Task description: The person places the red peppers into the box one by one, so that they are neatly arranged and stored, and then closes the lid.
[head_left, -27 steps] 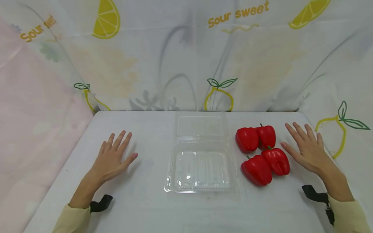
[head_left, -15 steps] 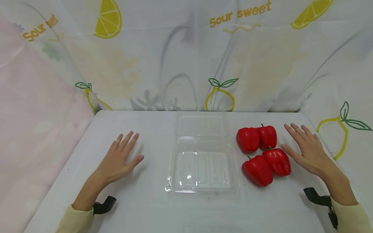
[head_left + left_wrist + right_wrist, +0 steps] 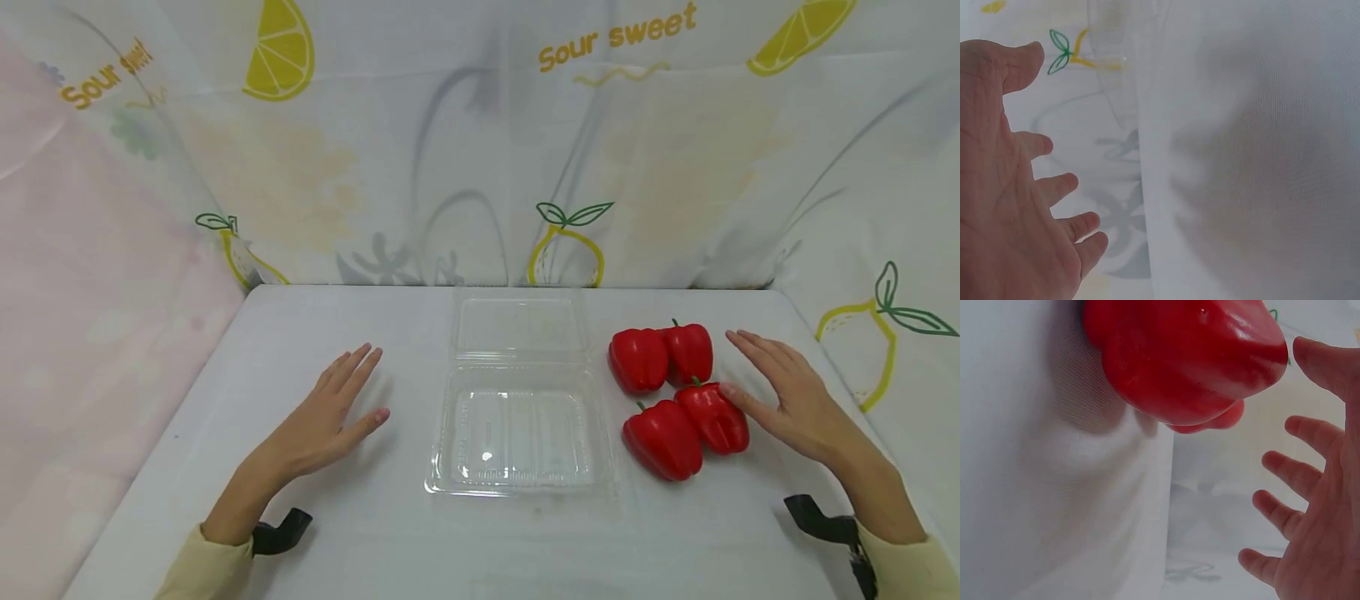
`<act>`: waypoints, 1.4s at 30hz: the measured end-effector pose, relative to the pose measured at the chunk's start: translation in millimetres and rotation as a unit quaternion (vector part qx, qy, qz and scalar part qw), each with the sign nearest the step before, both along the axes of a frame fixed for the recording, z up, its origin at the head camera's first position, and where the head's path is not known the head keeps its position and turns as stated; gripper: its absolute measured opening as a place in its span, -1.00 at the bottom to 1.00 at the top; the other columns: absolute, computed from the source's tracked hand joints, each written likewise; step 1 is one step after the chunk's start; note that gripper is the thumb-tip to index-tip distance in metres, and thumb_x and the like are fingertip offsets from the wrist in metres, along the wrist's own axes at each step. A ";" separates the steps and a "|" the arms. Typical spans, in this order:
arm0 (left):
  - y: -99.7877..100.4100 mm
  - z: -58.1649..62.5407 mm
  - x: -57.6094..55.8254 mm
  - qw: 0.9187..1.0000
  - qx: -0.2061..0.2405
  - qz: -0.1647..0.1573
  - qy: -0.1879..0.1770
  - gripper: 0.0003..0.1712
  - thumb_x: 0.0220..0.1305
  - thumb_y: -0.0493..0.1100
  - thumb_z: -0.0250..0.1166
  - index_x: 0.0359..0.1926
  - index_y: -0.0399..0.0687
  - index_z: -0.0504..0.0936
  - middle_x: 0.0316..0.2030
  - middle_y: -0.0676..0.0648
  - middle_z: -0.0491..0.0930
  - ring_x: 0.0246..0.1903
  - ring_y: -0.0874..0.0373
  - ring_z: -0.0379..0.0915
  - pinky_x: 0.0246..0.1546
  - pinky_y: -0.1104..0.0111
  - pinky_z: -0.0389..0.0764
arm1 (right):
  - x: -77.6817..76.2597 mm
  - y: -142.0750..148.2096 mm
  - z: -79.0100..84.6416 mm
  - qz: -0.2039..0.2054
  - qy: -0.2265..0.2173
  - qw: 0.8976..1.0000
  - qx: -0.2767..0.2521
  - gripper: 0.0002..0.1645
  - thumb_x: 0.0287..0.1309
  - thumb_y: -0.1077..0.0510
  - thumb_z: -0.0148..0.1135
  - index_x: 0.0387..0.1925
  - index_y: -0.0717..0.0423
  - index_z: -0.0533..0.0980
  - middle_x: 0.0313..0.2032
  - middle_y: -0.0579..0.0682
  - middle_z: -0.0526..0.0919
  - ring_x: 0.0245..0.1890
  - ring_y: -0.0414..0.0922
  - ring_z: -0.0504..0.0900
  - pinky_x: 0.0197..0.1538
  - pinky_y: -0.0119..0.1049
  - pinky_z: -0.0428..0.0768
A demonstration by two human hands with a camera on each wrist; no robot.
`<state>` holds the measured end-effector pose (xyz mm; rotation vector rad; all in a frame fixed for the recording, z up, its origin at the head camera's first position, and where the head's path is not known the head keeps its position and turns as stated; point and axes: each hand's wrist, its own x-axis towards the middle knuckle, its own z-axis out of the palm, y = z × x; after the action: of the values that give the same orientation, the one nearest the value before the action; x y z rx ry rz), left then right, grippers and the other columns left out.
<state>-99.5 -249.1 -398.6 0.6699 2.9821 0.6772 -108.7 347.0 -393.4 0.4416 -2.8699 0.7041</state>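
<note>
Lemon-print cloth (image 3: 480, 158) backs a white table (image 3: 420, 550) bearing peppers (image 3: 662, 442).

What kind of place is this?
Probably a little indoor work corner: lemon-print cloth hangs behind a white table holding an open plastic clamshell container and four red bell peppers.

Lemon-printed cloth (image 3: 465, 142) hangs behind a white table (image 3: 405, 542).
</note>
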 end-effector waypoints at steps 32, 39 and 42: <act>36.4 -5.4 5.8 0.997 0.026 -0.055 -0.052 -0.19 0.41 0.32 0.04 0.56 0.35 -0.01 0.50 0.05 0.03 0.44 -0.02 0.02 0.28 -0.13 0.25 | 15.4 -7.9 3.5 0.045 -0.027 0.997 -0.056 -0.30 -0.04 0.10 0.53 0.21 -0.04 0.54 0.10 -0.12 0.54 0.07 -0.55 0.24 -0.18 0.02 0.63; 39.6 -8.7 6.3 0.996 0.028 -0.065 -0.060 -0.21 0.43 0.30 0.02 0.56 0.37 -0.03 0.50 0.10 0.02 0.44 0.01 0.03 0.29 -0.11 0.26 | 17.2 -6.4 2.2 0.056 -0.041 0.996 -0.056 -0.31 -0.08 0.13 0.56 0.17 -0.08 0.56 0.05 -0.28 0.51 0.04 -0.53 0.28 -0.20 -0.32 0.59; 40.5 -10.6 7.1 0.995 0.032 -0.069 -0.064 -0.21 0.43 0.29 0.02 0.56 0.35 -0.03 0.51 0.10 0.01 0.45 0.02 0.01 0.30 -0.10 0.24 | 17.1 -6.7 1.0 0.051 -0.047 0.996 -0.058 -0.30 -0.10 0.15 0.56 0.17 -0.07 0.55 0.05 -0.13 0.53 0.04 -0.53 0.27 -0.21 -0.28 0.59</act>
<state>-92.4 -208.7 -409.2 0.7953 2.7778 0.7761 -91.5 340.3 -392.3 0.5571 -2.8892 0.9273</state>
